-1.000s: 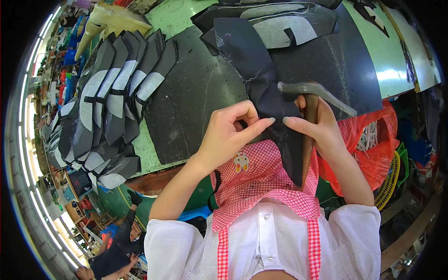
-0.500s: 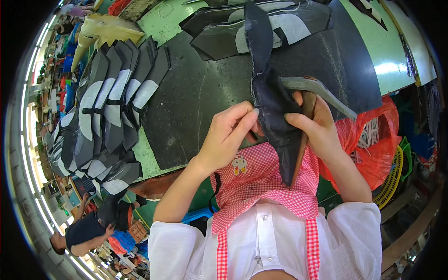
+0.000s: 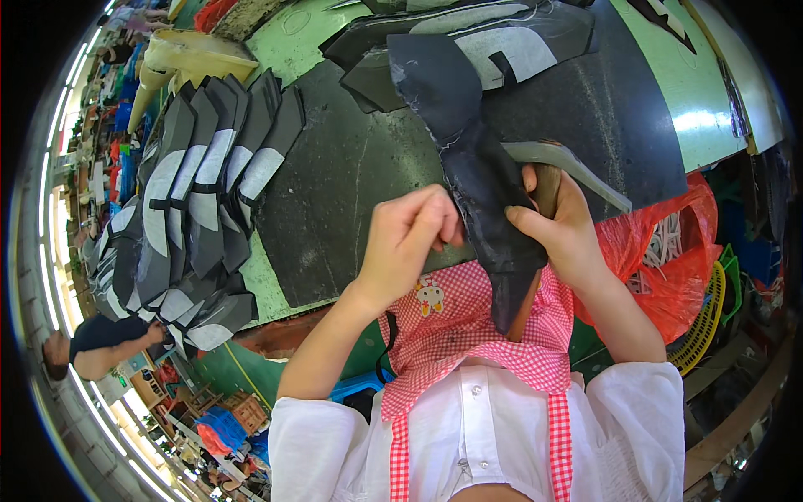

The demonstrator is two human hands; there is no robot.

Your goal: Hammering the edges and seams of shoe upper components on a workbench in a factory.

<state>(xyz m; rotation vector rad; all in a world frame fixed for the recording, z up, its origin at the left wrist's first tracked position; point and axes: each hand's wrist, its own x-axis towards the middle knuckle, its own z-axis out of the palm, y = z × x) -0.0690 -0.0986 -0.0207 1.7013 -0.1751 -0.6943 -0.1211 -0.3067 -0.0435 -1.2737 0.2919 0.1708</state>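
Since half second ago, dark fabric piece (image 3: pixel 481 180) dropped lower over worktop (image 3: pixel 335 192) near edge. I see left hand (image 3: pixel 410 243) fingers pinching it, right hand (image 3: pixel 556 226) gripping it plus hammer (image 3: pixel 562 164). Step: aligning fold; next needs flat placement.

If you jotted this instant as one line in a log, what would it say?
left hand: pinching dark fabric piece | right hand: gripping the piece and hammer | piece: lifted above dark mat | left: stacked cut pieces

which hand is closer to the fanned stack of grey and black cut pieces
Left. The left hand pinches the dark fabric piece just right of the stack; the right hand, gripping a hammer, sits farther right.
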